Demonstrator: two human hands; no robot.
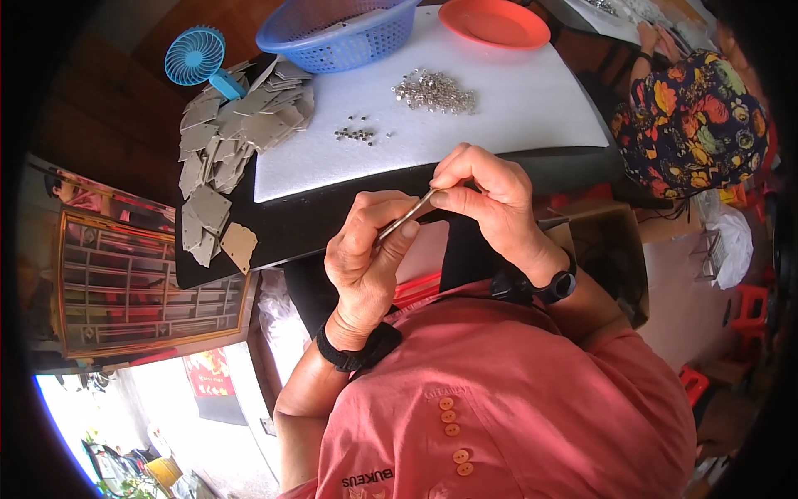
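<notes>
Held between both hands, just in front of the table's near edge, is a thin flat grey-brown card [407, 219], seen almost edge-on. My left hand [364, 254] pinches its lower left end between thumb and fingers. The fingertips of my right hand [489, 190] are closed on its upper right end. Whether a small metal piece is also in the right fingertips is hidden. On the white sheet [316, 170] beyond the hands lie a small group of silver metal pieces [357, 134] and a larger heap of them [436, 91].
Grey cards [241, 125] are heaped at the table's left, with a blue handheld fan [196, 56] on them. One loose card [239, 246] lies by the near corner. A blue basket [341, 41] and a red plate [495, 22] stand behind. Another person [694, 125] sits at right.
</notes>
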